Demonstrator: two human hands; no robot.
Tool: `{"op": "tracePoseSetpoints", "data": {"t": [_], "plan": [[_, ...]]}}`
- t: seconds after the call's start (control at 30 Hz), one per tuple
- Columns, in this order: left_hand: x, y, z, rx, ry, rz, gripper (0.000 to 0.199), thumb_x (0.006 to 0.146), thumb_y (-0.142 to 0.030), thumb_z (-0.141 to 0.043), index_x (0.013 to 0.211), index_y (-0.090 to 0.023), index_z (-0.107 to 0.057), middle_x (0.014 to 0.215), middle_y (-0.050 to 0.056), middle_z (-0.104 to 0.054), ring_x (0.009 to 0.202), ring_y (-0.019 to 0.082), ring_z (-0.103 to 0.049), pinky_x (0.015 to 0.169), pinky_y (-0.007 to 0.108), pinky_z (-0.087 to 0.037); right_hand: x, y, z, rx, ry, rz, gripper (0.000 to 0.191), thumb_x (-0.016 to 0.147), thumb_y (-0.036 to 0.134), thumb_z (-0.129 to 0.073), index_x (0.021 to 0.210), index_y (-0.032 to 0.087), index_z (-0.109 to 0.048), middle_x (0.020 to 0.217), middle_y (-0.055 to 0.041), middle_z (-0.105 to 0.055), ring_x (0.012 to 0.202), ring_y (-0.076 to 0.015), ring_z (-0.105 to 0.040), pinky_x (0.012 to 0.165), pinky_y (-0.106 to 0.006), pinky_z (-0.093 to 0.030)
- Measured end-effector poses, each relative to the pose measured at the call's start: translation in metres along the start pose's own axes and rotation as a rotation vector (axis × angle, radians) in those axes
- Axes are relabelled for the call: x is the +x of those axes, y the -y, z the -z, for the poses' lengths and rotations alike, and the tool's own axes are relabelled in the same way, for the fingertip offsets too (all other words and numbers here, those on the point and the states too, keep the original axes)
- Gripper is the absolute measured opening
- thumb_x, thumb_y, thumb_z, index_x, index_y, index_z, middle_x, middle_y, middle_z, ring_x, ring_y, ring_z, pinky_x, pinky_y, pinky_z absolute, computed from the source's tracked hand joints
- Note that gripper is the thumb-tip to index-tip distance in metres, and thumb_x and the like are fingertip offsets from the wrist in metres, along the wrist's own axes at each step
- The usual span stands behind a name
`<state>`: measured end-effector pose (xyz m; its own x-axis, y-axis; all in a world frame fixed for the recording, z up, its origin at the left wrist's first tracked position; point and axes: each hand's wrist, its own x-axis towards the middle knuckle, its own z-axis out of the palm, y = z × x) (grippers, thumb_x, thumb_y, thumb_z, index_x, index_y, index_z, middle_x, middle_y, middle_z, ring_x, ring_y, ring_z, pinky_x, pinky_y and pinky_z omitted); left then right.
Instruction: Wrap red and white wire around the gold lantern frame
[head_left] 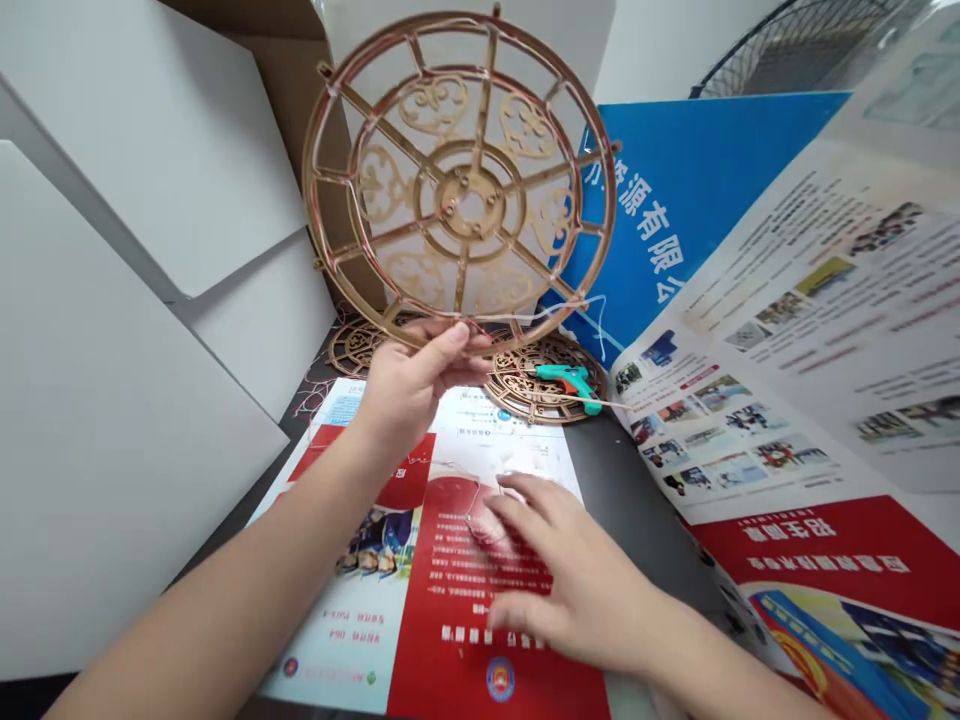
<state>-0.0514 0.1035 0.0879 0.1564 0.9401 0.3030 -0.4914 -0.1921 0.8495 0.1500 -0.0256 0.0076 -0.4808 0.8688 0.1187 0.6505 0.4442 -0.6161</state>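
Note:
My left hand [409, 385] is closed on the bottom rim of a round gold-coloured openwork metal frame [491, 190]. The frame is raised upright, with spokes, rings and scroll ornaments round a central hub. A white wire [570, 308] runs along its lower edge, its end hanging free on the right. Reddish wire shows in places along the rings. My right hand [577, 570] is open, fingers spread, above a red and white printed sheet [465, 650]. A thin loop of wire or thread [472, 515] lies by its fingertips; whether they touch it I cannot tell.
Behind lie more openwork discs [352, 347], with a teal glue gun [568, 380] on the right-hand one. White panels [97, 400] stand at the left. At the right are a blue board [705, 150] and printed pages [810, 360]. Loose reddish wire [311, 400] lies at the left.

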Motion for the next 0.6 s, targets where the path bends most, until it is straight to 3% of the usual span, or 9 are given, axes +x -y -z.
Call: {"op": "tracePoseSetpoints", "data": {"t": [0.07, 0.13, 0.3, 0.47, 0.6], "plan": [[0.006, -0.013, 0.000, -0.005, -0.005, -0.040, 0.027, 0.084, -0.033, -0.088, 0.097, -0.013, -0.075, 0.095, 0.006, -0.080, 0.072, 0.014, -0.076, 0.071, 0.027, -0.065, -0.014, -0.001, -0.013, -0.163, 0.138, -0.018, 0.106, 0.078, 0.085, -0.070, 0.163, 0.025, -0.048, 0.172, -0.0215, -0.034, 0.159, -0.0507, -0.029, 0.126, -0.076, -0.028], [0.011, -0.026, -0.001, -0.001, -0.013, -0.078, 0.021, 0.088, -0.029, -0.085, 0.095, -0.013, -0.074, 0.095, 0.006, -0.079, 0.073, 0.014, -0.076, 0.073, 0.027, -0.065, -0.019, -0.003, -0.021, -0.229, 0.210, -0.067, 0.110, 0.082, 0.088, -0.062, 0.168, 0.024, -0.039, 0.176, -0.0203, -0.022, 0.162, -0.0498, -0.020, 0.128, -0.075, -0.024], [0.005, -0.050, -0.003, 0.041, -0.060, -0.103, 0.010, 0.099, -0.021, -0.072, 0.093, -0.012, -0.072, 0.094, 0.005, -0.077, 0.072, 0.012, -0.075, 0.072, 0.024, -0.063, -0.010, -0.010, -0.019, -0.264, 0.250, -0.065, 0.108, 0.086, 0.093, -0.049, 0.168, 0.024, -0.038, 0.178, -0.0168, -0.017, 0.164, -0.0456, -0.018, 0.131, -0.071, -0.020], [-0.043, -0.053, 0.012, 0.042, -0.132, -0.025, 0.007, 0.098, -0.019, -0.072, 0.092, -0.015, -0.075, 0.091, 0.004, -0.079, 0.071, 0.010, -0.074, 0.071, 0.020, -0.063, 0.000, -0.018, -0.011, -0.295, 0.241, -0.020, 0.097, 0.092, 0.088, -0.046, 0.167, 0.027, -0.040, 0.178, -0.0136, -0.021, 0.165, -0.0416, -0.020, 0.131, -0.068, -0.021], [-0.104, -0.046, 0.029, 0.050, -0.341, 0.071, 0.012, 0.086, -0.025, -0.086, 0.091, -0.018, -0.078, 0.092, 0.004, -0.080, 0.077, 0.014, -0.076, 0.069, 0.020, -0.064, 0.009, -0.027, -0.010, -0.310, 0.226, 0.038, 0.096, 0.092, 0.087, -0.046, 0.167, 0.027, -0.040, 0.178, -0.0145, -0.020, 0.165, -0.0411, -0.020, 0.132, -0.067, -0.019]]}}
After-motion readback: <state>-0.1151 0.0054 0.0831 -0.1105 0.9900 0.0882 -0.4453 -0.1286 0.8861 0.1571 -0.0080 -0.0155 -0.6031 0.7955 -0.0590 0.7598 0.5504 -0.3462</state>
